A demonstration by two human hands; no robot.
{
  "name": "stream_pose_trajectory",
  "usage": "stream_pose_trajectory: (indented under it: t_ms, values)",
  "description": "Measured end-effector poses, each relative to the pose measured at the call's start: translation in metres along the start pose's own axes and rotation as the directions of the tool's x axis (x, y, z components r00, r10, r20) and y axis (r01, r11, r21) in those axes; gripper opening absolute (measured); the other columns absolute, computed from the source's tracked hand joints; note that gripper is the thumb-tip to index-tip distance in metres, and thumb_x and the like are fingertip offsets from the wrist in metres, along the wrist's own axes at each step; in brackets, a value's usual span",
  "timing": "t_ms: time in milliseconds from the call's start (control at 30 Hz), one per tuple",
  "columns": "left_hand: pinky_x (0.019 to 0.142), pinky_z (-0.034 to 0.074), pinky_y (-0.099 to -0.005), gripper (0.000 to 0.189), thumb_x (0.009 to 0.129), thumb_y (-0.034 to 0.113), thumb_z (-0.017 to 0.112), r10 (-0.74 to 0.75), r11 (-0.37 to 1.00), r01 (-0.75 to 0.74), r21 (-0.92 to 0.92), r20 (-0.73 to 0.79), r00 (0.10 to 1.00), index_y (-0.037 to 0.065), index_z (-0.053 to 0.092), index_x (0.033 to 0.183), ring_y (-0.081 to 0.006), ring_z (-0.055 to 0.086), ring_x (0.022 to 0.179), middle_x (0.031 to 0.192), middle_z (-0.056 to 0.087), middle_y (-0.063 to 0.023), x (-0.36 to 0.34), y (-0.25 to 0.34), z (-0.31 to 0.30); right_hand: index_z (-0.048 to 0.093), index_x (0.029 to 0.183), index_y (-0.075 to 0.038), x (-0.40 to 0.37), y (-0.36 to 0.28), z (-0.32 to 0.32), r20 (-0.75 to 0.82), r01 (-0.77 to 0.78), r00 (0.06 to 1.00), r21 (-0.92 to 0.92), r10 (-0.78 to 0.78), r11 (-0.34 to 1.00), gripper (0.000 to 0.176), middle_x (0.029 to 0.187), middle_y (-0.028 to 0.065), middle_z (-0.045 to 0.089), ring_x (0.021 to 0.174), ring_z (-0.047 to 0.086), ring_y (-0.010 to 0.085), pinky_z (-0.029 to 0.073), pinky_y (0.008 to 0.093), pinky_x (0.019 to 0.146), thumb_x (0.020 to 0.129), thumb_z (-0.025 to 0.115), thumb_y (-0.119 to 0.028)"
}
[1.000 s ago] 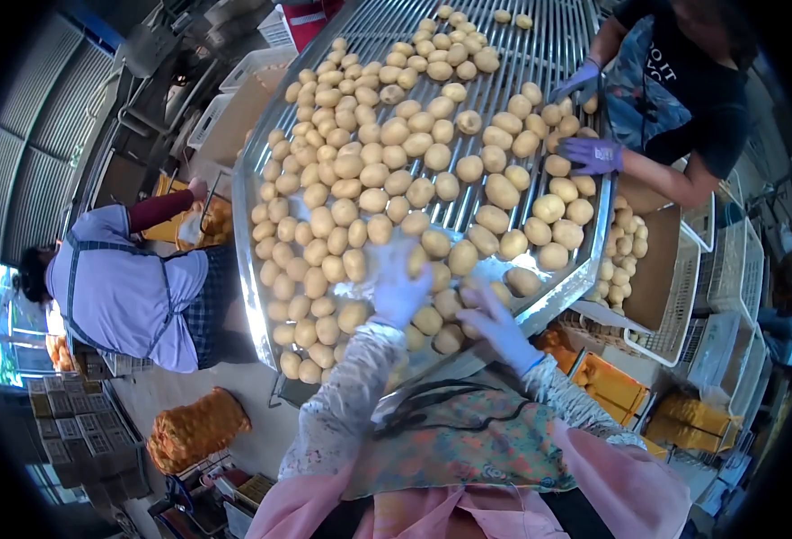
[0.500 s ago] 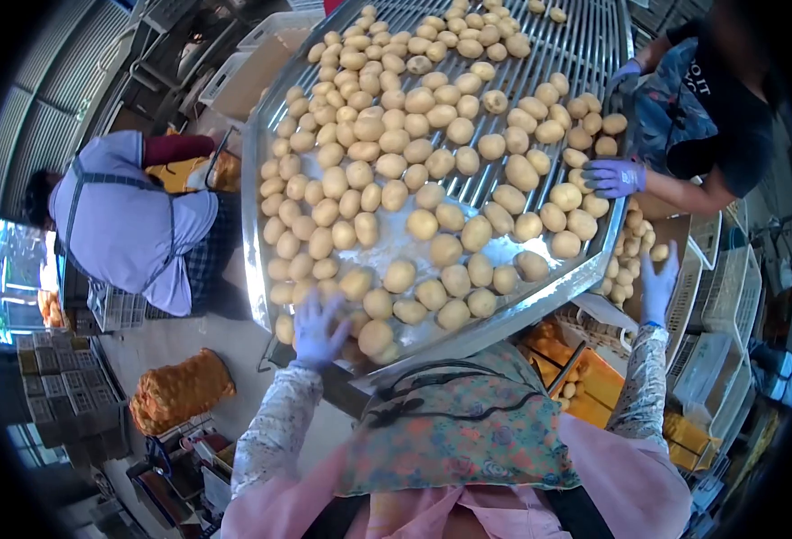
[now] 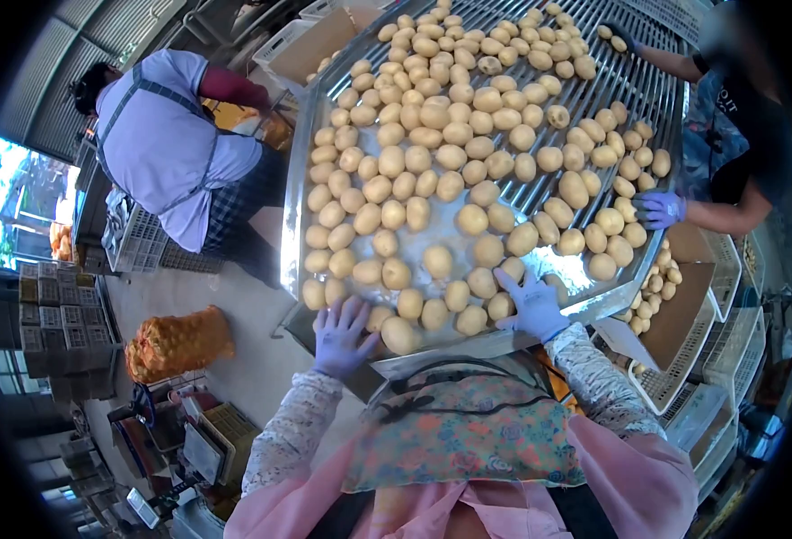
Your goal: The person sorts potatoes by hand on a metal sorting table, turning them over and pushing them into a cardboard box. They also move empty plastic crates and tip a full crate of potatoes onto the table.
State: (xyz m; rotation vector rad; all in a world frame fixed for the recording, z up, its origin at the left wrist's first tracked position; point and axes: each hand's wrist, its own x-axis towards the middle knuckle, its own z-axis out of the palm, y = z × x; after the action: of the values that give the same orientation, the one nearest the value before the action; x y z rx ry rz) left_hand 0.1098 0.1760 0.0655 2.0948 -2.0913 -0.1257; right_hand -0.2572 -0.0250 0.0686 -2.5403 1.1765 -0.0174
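Observation:
Pale potatoes (image 3: 436,260) lie spread over a metal sorting table (image 3: 299,235), which has a slatted section toward its far right. My left hand (image 3: 344,338), in a purple glove, is at the near left corner with its fingers spread, next to potatoes at the edge. My right hand (image 3: 536,307), also gloved, reaches over the near edge with fingers apart, its fingertips against potatoes. Neither hand is closed around anything. A crate with a cardboard lining (image 3: 694,286) stands right of the table, with potatoes inside.
At the right, a co-worker's gloved hand (image 3: 660,210) rests beside potatoes; the other dark-gloved hand (image 3: 620,38) is farther up the slats. Another person (image 3: 167,148) bends over at the left. A full net sack (image 3: 180,343) lies on the floor. Plastic crates (image 3: 733,346) stand at the right.
My right hand has moved left from above the crate to the table's near edge. My left hand stays near the corner. The co-worker's far hand has moved up the slats. The view has shifted.

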Motion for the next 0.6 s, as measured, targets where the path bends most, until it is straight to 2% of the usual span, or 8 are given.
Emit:
stream_pose_trajectory:
  t_ms: [133,300,333,400,433,533,567,600]
  values:
    - [0.113,0.033,-0.0582,0.065,0.091,0.042,0.067,-0.302,0.95,0.311,0.029,-0.173,0.937,0.004,0.055,0.142,-0.045,0.048,0.131,0.145,0.052,-0.0242,-0.005,-0.016,0.005,0.043,0.154,-0.031,0.008,-0.016,0.019,0.119,-0.037,0.993,0.195,0.014,0.98,0.099,0.112,0.0223,0.059,0.101,0.062,0.0404,0.053,0.0484,0.086,0.067,0.088,-0.039]
    - [0.115,0.031,-0.0575,0.067,0.09,0.041,0.067,-0.122,0.984,0.104,-0.146,-0.117,0.986,0.002,0.052,0.143,-0.0498,0.049,0.125,0.134,0.053,-0.0301,0.056,0.088,0.046,0.058,0.141,-0.013,-0.003,-0.011,0.015,-0.067,0.045,0.998,0.633,-0.003,0.773,0.071,0.119,0.0181,0.064,0.116,0.061,0.034,0.049,0.0417,0.103,0.075,0.082,-0.019]
    - [0.115,0.031,-0.0575,0.067,0.09,0.041,0.067,-0.128,0.983,0.11,-0.15,-0.114,0.985,0.002,0.052,0.143,-0.0498,0.049,0.125,0.134,0.053,-0.0301,0.065,0.09,0.034,0.063,0.134,-0.009,-0.01,-0.001,0.003,-0.037,-0.04,0.99,0.853,0.137,0.521,0.06,0.125,0.0136,0.066,0.12,0.062,0.0279,0.049,0.0381,0.104,0.079,0.082,-0.023]
    - [0.113,0.032,-0.0578,0.067,0.09,0.043,0.068,0.013,0.996,-0.017,-0.084,-0.057,0.998,0.001,0.053,0.14,-0.0472,0.048,0.128,0.131,0.055,-0.027,0.092,0.078,0.014,0.065,0.129,-0.007,-0.033,0.031,-0.033,0.015,-0.26,0.889,0.839,0.458,0.477,0.053,0.118,0.0085,0.067,0.115,0.062,0.0228,0.049,0.0364,0.103,0.079,0.082,-0.018]
    - [0.113,0.032,-0.0578,0.067,0.09,0.043,0.068,0.012,0.997,-0.017,-0.081,-0.059,0.998,0.001,0.053,0.14,-0.0472,0.048,0.128,0.131,0.055,-0.027,0.101,0.062,0.01,0.065,0.125,-0.006,-0.05,0.074,-0.023,-0.283,-0.171,0.809,0.724,0.515,0.668,0.047,0.118,0.0071,0.066,0.111,0.063,0.0201,0.05,0.0344,0.102,0.082,0.08,-0.014]
    - [0.108,0.038,-0.0555,0.067,0.088,0.044,0.069,0.035,0.996,-0.021,0.085,-0.176,0.984,0.004,0.055,0.14,-0.0442,0.055,0.123,0.128,0.058,-0.0262,0.125,-0.004,0.023,0.054,0.143,-0.005,-0.102,0.194,-0.062,-0.503,-0.028,0.516,0.799,0.693,0.6,0.051,0.134,0.0105,0.059,0.121,0.058,0.0183,0.049,0.0316,0.102,0.095,0.069,-0.011]
    - [0.105,0.042,-0.0538,0.067,0.088,0.044,0.07,-0.105,0.989,0.098,-0.112,-0.064,0.992,0.008,0.053,0.142,-0.0432,0.059,0.118,0.125,0.06,-0.0257,0.135,-0.026,0.048,0.048,0.148,-0.004,-0.102,0.179,-0.101,-0.344,0.108,0.484,0.936,0.804,0.336,0.056,0.147,0.0148,0.049,0.131,0.052,0.0215,0.044,0.0335,0.109,0.098,0.068,-0.018]
    - [0.102,0.045,-0.0522,0.068,0.088,0.044,0.07,-0.228,0.928,0.237,-0.287,0.068,0.971,0.012,0.051,0.145,-0.0423,0.063,0.114,0.123,0.062,-0.0253,0.143,-0.036,0.062,0.047,0.149,-0.003,-0.125,0.243,-0.085,-0.45,-0.463,0.351,0.679,0.821,0.57,0.056,0.153,0.0163,0.043,0.136,0.047,0.0242,0.039,0.035,0.114,0.1,0.066,-0.021]
